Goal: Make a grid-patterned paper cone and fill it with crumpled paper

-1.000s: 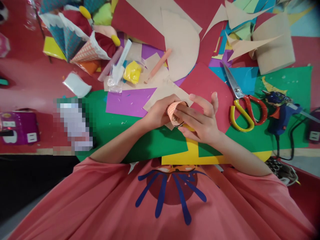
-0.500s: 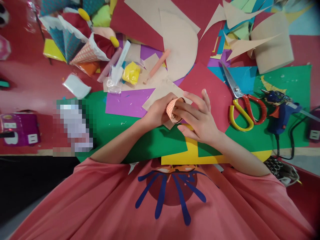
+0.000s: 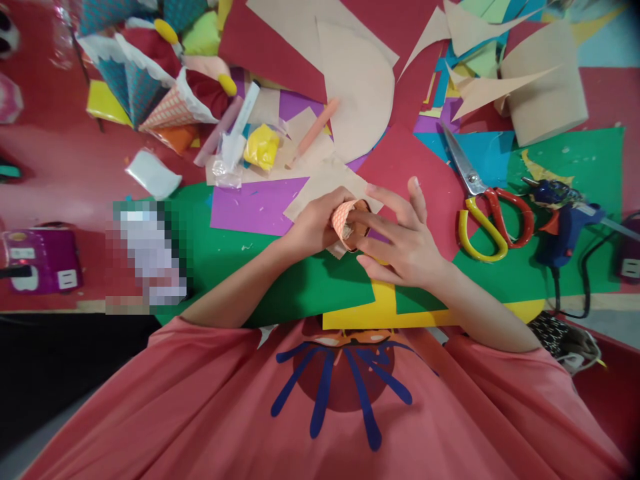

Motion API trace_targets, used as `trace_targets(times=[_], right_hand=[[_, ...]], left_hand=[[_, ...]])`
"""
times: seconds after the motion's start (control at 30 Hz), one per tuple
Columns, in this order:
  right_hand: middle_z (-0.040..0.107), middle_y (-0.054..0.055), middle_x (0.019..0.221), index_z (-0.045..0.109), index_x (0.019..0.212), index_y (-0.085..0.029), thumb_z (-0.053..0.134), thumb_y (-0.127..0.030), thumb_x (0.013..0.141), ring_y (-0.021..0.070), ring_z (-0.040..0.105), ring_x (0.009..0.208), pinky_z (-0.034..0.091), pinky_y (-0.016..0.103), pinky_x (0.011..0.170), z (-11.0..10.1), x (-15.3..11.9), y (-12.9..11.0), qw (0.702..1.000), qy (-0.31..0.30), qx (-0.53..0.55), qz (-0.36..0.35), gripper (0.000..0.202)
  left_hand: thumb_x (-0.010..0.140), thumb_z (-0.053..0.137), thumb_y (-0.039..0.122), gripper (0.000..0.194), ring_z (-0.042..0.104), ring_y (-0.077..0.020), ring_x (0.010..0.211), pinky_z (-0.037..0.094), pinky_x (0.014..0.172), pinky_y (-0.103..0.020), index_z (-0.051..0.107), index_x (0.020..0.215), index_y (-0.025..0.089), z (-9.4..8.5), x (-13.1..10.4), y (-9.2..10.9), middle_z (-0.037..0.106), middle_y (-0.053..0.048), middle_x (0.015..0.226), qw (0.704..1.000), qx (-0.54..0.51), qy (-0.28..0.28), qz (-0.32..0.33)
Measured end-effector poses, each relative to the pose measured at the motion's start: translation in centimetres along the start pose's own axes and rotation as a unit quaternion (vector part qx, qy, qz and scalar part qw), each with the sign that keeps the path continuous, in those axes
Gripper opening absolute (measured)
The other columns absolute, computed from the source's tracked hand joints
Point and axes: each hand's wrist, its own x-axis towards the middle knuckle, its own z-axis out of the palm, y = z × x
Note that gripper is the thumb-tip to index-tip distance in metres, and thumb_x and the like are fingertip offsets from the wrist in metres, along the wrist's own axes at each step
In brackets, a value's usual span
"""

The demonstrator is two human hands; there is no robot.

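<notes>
A small paper cone, orange with a pale waffle pattern, is gripped in my left hand, its open mouth turned to the right. The lower part of the cone is hidden in that hand. My right hand reaches into the mouth with a finger; its other fingers are spread around the rim and the thumb points left below it. Some pale material shows inside the cone. Beneath both hands lie beige paper and a green sheet.
Scissors with red and yellow handles lie right of my hands, beside a blue glue gun with a cord. Finished-looking paper cones, a yellow clay packet and an orange stick lie back left. A beige paper roll stands back right.
My right hand has shifted slightly right, with fewer fingers inside the cone and the others more spread. My left hand keeps the cone in nearly the same place.
</notes>
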Motion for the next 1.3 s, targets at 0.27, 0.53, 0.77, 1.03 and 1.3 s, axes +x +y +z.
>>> trace_targets(times=[0.27,0.53,0.77,1.03,1.3], right_hand=[[0.072,-0.004,0.116,0.062,0.099,-0.023,0.050,-0.027,0.089,0.0231,0.056,0.126,0.009,0.049,0.126,0.2,0.2,0.0,1.000,0.027,0.008,0.002,0.016],[0.070,-0.004,0.118,0.061,0.115,-0.033,0.041,-0.035,0.093,0.0210,0.057,0.124,0.018,0.050,0.124,0.5,-0.3,-0.1,0.995,-0.042,0.018,0.085,0.030],[0.071,-0.006,0.112,0.064,0.105,-0.038,0.045,-0.044,0.091,0.0200,0.056,0.125,0.021,0.044,0.124,0.9,-0.9,0.4,0.993,-0.063,0.026,0.098,0.024],[0.072,-0.007,0.109,0.064,0.109,-0.039,0.046,-0.043,0.091,0.0201,0.057,0.123,0.016,0.046,0.126,0.9,-0.7,-0.1,0.985,-0.128,0.031,0.113,0.026],[0.074,-0.002,0.105,0.062,0.107,-0.030,0.043,-0.032,0.092,0.0191,0.060,0.118,0.023,0.047,0.122,0.9,-0.4,-0.6,0.994,-0.055,0.023,0.086,0.024]], left_hand=[[0.080,0.064,0.035,0.020,0.058,-0.0120,0.069,0.047,0.062,-0.025,0.055,0.094,0.023,0.1,0.0,0.3,0.066,0.002,0.082,1.000,0.000,-0.010,-0.009],[0.083,0.064,0.035,0.019,0.058,-0.0116,0.068,0.047,0.058,-0.025,0.055,0.092,0.021,-0.1,0.2,0.8,0.063,0.002,0.079,0.999,0.032,0.035,0.020],[0.081,0.069,0.044,0.030,0.058,-0.0134,0.074,0.046,0.063,-0.027,0.054,0.095,0.023,0.1,0.0,0.2,0.063,0.000,0.087,0.999,0.032,0.041,0.005],[0.081,0.068,0.042,0.028,0.058,-0.0155,0.075,0.044,0.064,-0.030,0.052,0.094,0.024,0.1,-0.2,-0.2,0.061,-0.001,0.086,0.997,0.049,0.055,0.015],[0.082,0.066,0.044,0.026,0.054,-0.0160,0.071,0.041,0.060,-0.031,0.051,0.093,0.025,0.1,-0.3,-0.1,0.058,-0.001,0.082,0.994,0.088,0.061,0.028]])
